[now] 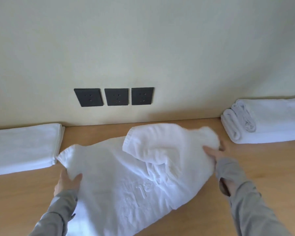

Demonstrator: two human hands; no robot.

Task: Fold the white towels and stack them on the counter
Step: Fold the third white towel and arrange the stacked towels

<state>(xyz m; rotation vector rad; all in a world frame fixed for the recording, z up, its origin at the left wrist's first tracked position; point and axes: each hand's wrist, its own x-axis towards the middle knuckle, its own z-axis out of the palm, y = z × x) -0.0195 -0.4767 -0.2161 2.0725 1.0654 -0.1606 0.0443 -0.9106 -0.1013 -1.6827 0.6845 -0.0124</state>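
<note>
Head view. A white towel [126,176] lies loosely spread on the wooden table [24,201] at the centre of the view, running from 7 o'clock up to 2 o'clock. Its far part is turned back on itself in a rumpled flap, and an embossed mark shows on its near half.

The left hand [66,182] comes in from 7 o'clock in a grey sleeve [58,213]. It grips the towel's left corner, thumb on top and fingers hidden under the cloth. The right hand [215,153] reaches in from 5 o'clock with the forearm stretched forward. It holds the towel's right edge, the thumb [209,150] lying on the cloth and the other fingers mostly hidden behind it.

A folded towel [22,147] lies flat on the table at 9 o'clock, touching the spread towel's left corner. At 3 o'clock a stack [269,121] of folded towels sits against the wall [143,40], apart from the right hand. Three dark outlets [116,97] are set side by side in the wall at 12 o'clock from the towel.
</note>
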